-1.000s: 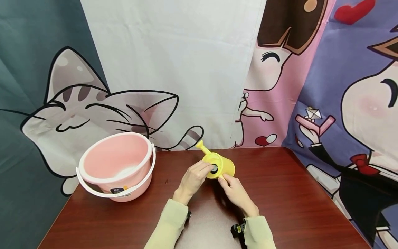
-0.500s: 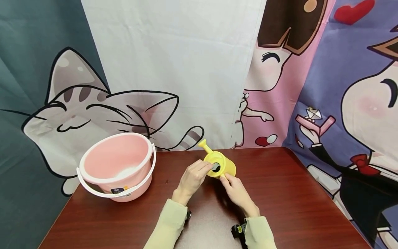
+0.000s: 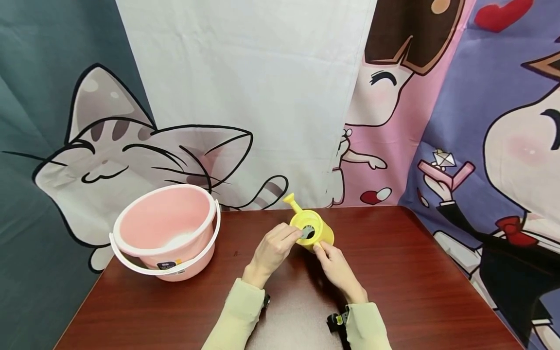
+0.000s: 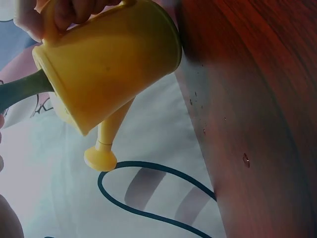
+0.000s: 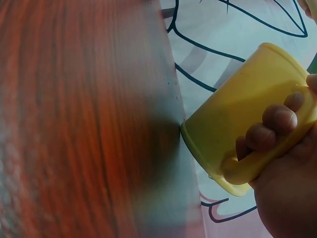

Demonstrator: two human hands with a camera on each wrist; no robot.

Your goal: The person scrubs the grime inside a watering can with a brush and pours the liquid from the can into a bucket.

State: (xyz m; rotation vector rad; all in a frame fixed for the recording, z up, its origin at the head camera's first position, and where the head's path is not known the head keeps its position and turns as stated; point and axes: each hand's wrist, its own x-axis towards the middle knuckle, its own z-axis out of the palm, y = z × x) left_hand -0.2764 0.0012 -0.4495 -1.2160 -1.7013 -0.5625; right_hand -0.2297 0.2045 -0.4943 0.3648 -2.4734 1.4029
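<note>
Two bare hands [image 3: 271, 250] [image 3: 339, 270] close together above the dark reddish wooden table [image 3: 415, 282], both busy at one yellow watering can [image 3: 325, 236]. Left hand nearly closed at the fingertips, pinching one end of a flat grey-green strip [image 3: 308, 233]; other end inside the can's mouth, with too little showing to tell its full shape. Right hand curled firmly around the can's handle [image 5: 245, 171], fingers [image 5: 280, 120] passed through the loop and bent back toward the palm.

Watering can between the hands, near the far edge of the table, tilted on its side with the mouth turned toward the left hand. Spout [image 3: 294, 204] with its flared yellow head pointing up and away, toward the backdrop [image 3: 262, 73]. Cannot tell whether touching the table at the base.

Pale green sleeves [image 3: 241, 304] at both wrists, with a small black device [image 3: 336, 322] strapped just below the right hand. On the tabletop, in the left wrist view, a few small clear drops [image 4: 246, 159].

Well apart, toward the left end of the table, a pink bucket [image 3: 166, 214], upright, white at the rim, white bail [image 3: 190, 263] lowered across the near side. Behind everything, hanging cloth printed with a smiling grey cat [image 3: 105, 150] and cartoon figures.
</note>
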